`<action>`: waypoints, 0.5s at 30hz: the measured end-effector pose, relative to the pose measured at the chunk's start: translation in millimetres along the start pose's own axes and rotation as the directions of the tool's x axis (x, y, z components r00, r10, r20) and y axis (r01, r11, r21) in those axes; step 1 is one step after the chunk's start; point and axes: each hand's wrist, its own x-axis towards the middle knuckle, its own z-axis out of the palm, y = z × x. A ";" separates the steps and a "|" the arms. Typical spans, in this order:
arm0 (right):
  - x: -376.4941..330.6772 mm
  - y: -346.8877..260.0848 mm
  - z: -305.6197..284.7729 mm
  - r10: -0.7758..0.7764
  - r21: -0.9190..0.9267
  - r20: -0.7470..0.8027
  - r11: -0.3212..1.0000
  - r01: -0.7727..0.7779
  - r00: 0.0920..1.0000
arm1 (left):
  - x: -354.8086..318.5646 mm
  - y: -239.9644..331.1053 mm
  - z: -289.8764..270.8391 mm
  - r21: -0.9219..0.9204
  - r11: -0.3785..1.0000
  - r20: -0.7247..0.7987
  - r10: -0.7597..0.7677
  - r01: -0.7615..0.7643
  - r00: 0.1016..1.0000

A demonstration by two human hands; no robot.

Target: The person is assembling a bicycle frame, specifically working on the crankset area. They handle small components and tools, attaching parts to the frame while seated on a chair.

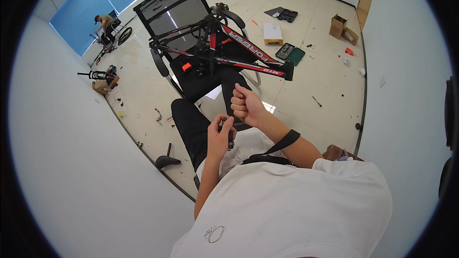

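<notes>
Left hand [220,136] is clasped around a small dark part [231,142] — below and left of the right hand [247,106], which is curled into a fist; whether it grips anything, cannot tell. Bicycle frame [248,50] rests on the chair [198,83] beyond both, tubes converging rightward — right hand nearer.

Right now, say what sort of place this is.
Probably a room used for bicycle work: a bike frame rests on a chair; an open tool case and a saddle lie on the floor.
</notes>
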 end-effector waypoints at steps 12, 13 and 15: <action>-5.4 -1.6 6.8 0.053 0.039 0.007 0.998 -0.053 0.999 | -3.5 1.6 8.7 -0.094 0.991 0.115 -0.082 0.093 0.990; -5.7 -1.1 8.2 0.046 0.033 0.006 0.998 -0.046 0.999 | -3.8 1.6 8.4 -0.095 0.991 0.112 -0.085 0.096 0.990; -5.9 -0.1 10.1 0.033 0.020 0.002 0.999 -0.033 0.999 | -3.7 0.9 7.5 -0.090 0.992 0.113 -0.079 0.089 0.990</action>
